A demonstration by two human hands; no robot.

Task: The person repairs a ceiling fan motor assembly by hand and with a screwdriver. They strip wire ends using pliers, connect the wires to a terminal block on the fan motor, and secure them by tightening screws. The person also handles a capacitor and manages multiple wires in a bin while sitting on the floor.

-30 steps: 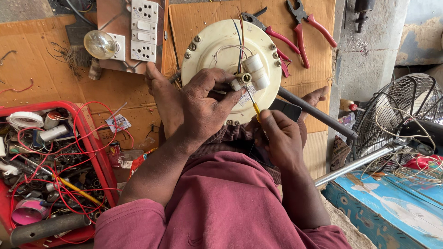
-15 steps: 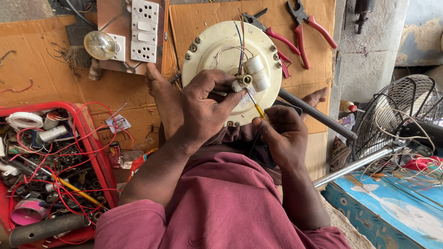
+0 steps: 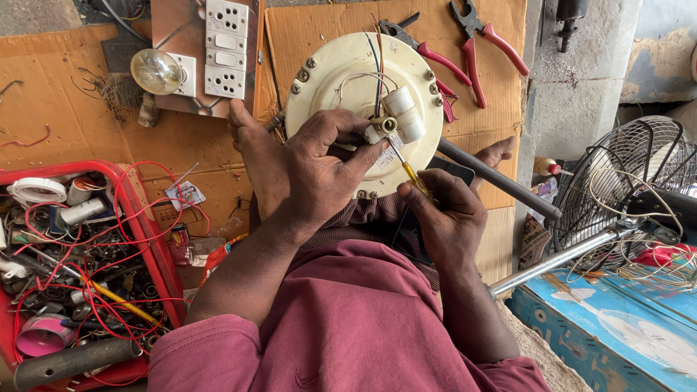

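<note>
While your left hand (image 3: 319, 170) grips the round cream metal motor housing (image 3: 341, 80), your right hand (image 3: 446, 218) clenches a yellow-handled screwdriver (image 3: 406, 168) at its white terminal block (image 3: 396, 120).

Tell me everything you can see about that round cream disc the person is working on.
The round cream disc looks like painted metal, a fan motor housing, with bolts around its rim. Thin wires run down its face to small white cylinders near the centre. The left hand steadies it; the right hand points a yellow-handled screwdriver at them.
</note>
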